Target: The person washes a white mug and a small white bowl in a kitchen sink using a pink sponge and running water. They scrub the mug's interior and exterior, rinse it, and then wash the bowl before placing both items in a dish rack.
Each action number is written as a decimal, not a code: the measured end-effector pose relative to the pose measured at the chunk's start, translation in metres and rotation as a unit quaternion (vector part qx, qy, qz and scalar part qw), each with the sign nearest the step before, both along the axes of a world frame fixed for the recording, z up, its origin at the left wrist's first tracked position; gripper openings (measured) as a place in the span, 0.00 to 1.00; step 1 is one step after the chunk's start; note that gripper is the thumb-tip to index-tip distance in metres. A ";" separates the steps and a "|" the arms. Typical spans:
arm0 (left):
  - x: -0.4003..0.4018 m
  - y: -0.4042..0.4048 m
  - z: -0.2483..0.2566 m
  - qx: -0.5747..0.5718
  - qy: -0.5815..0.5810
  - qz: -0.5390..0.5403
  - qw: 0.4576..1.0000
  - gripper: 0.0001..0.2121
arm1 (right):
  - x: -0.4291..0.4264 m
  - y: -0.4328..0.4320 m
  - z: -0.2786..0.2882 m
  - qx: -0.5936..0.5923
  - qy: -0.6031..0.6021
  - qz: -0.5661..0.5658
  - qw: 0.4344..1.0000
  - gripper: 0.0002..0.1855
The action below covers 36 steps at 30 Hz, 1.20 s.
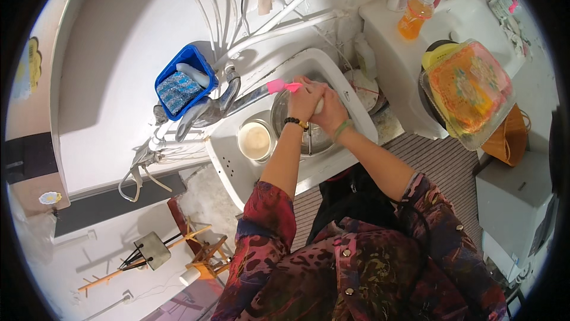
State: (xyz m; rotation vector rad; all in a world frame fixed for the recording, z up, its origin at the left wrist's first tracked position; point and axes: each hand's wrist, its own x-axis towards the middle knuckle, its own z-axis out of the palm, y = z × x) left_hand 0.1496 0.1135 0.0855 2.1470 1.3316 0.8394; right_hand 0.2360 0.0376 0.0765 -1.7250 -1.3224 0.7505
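Both of my hands meet under the faucet's pink nozzle (282,86), over a round metal basin (279,114) in the white sink (327,65). A small whitish object (319,106) shows between them, mostly covered by fingers, so its kind is unclear. My left hand (306,100) lies over it from the left, a dark beaded bracelet on the wrist. From the other side my right hand (333,111) closes around it; that wrist wears a green bangle. Thin metal utensil handles (310,139) stick out of the basin below. Left of it stands a cream-coloured bowl (256,140).
A blue plastic basket (207,65) with a scrubbing cloth (179,91) hangs by the faucet (227,94). On the right are a washbasin (383,22), an orange soap bottle (414,20) and a flower-patterned tray (474,87). White pipes (289,27) run along the wall.
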 end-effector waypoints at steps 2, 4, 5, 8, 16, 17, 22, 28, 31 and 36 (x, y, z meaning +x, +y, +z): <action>0.008 -0.006 0.012 -0.094 -0.028 0.073 0.993 0.14 | 0.005 0.002 0.006 -0.041 -0.011 0.004 0.999 0.42; 0.012 -0.006 0.022 -0.143 -0.024 0.118 0.982 0.13 | 0.005 0.003 0.007 -0.027 -0.011 0.005 1.000 0.43; 0.011 -0.004 0.024 -0.157 -0.012 0.134 0.978 0.13 | 0.004 0.004 0.008 -0.020 -0.011 0.006 1.000 0.43; -0.002 0.009 0.011 -0.210 -0.110 0.148 0.960 0.13 | 0.004 0.003 0.029 -0.006 0.033 -0.005 0.999 0.44; 0.000 0.000 0.021 -0.229 -0.268 0.040 0.935 0.13 | 0.012 0.011 0.007 -0.015 0.297 0.011 0.955 0.45; -0.001 -0.002 0.011 -0.174 -0.249 -0.005 0.953 0.14 | 0.013 0.012 0.006 -0.023 0.316 0.010 0.948 0.45; -0.007 -0.004 0.006 -0.198 -0.281 -0.010 0.939 0.16 | 0.010 0.013 0.007 0.039 0.160 -0.007 0.986 0.43; -0.003 0.001 -0.017 -0.235 -0.255 0.131 0.929 0.14 | 0.002 0.007 0.016 0.032 0.045 -0.034 0.998 0.42; 0.001 -0.009 0.013 -0.304 -0.379 0.135 0.864 0.13 | 0.013 0.012 0.008 0.141 0.017 0.009 0.990 0.41; -0.009 -0.006 0.020 -0.252 -0.316 0.035 0.914 0.15 | 0.018 0.011 0.020 -0.040 0.533 0.001 0.845 0.30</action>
